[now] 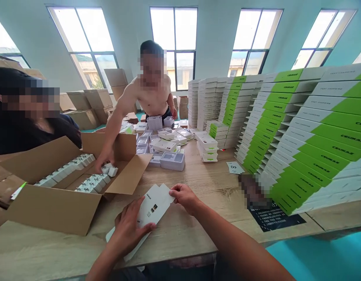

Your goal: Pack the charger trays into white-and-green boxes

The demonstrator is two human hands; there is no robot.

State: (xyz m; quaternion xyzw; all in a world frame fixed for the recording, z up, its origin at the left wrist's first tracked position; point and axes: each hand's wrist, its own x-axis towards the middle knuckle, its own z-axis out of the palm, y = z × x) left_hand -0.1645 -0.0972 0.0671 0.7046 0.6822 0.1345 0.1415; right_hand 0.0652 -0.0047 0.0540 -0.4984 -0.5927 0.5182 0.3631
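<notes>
- One flat carton (154,208), from the head view: at the near side of the tabletop (180,234), in front of the wearer, between left hand (129,224) and right hand (184,197).
- Judged from the grip at both sides: at the handling step, perhaps about to be worked into shape; flat for now, not squared up into a box.
- On the left, fingers laid along the carton's left side, thumb spread well away across the printed face; apparently steadying rather than squeezing.
- On the right, thumb and fingers pinching the carton's far right corner, close to the end flaps.
- For the next move, probably calling for a steady left hold and a light right pinch, so as to part or turn the far end without creasing the card.
- Long axis slanting from near left to far right; flapped end pointing away and rightward, opposite end toward the wearer and partly behind the left hand.
- Printed face up, with lettering near the far end and a small dark picture about midway; impossible to tell whether single or doubled with another sheet beneath.
- To the left, apart from the carton, a box (54,210) with white blocks (94,183) inside and a co-worker's hand (106,159) reaching in.
- Beyond, pale trays (173,160); to the right, tall green-and-white stacks (315,152).
</notes>
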